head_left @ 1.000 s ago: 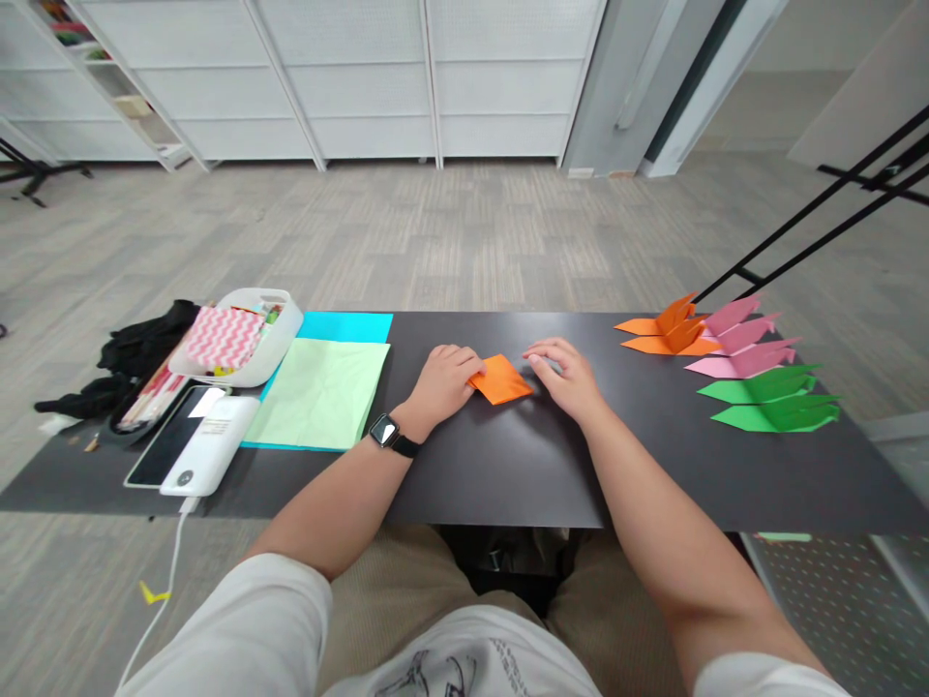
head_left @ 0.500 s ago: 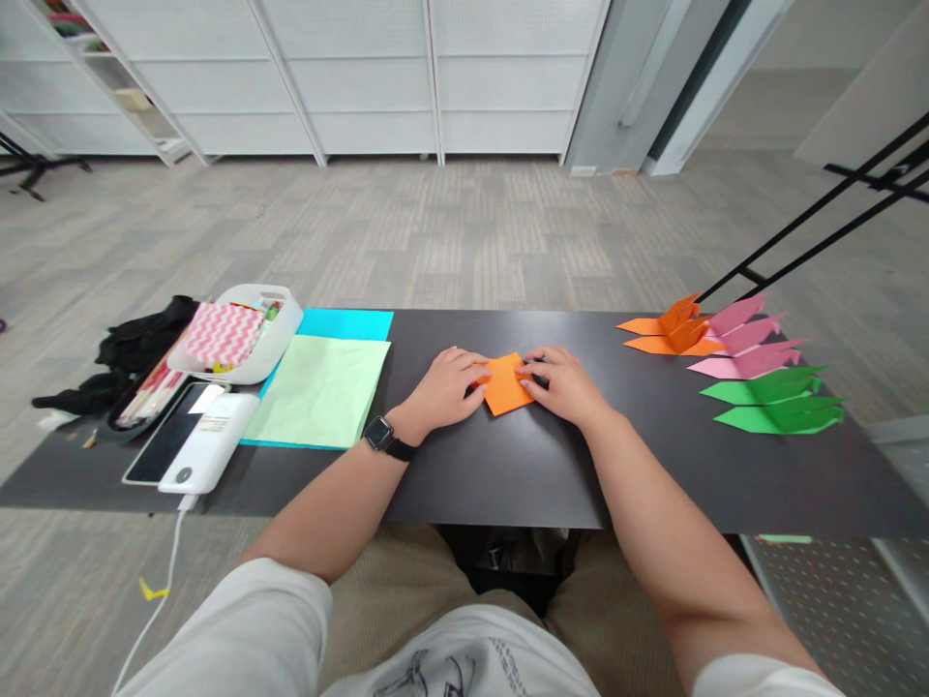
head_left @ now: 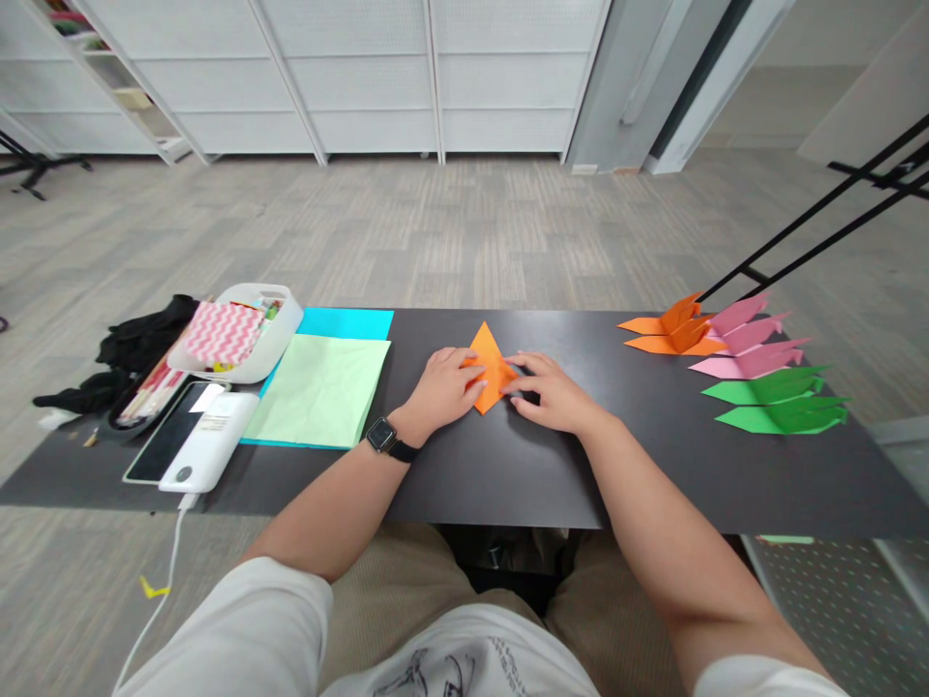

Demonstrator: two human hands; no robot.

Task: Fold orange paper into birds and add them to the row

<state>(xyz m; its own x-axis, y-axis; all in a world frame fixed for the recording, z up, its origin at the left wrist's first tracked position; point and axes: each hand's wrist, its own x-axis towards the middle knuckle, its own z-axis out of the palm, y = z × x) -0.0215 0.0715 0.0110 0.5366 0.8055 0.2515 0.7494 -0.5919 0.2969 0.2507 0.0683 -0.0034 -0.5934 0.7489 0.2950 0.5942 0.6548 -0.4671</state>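
Note:
A folded orange paper (head_left: 486, 350) stands out on the dark table, its upper tip pointing away from me. My left hand (head_left: 444, 389) rests on its left side, fingers stretched over the edge and pressing down. At the right, my right hand (head_left: 550, 391) has its thumb and fingers closed around a corner flap, which looks slightly raised. The fingertips hide part of both side edges.
To the right stand folded paper birds in orange (head_left: 664, 334), pink (head_left: 751, 348) and green (head_left: 780, 402). Pale green sheets (head_left: 319, 392) lie over blue paper (head_left: 348, 322) at left, beside a white basket (head_left: 280, 339), a phone (head_left: 164, 440) and a white power bank (head_left: 210, 445).
The orange paper has gone from a squarish shape to a narrower kite with a tall point at the top. My right hand has shifted slightly left with its edge.

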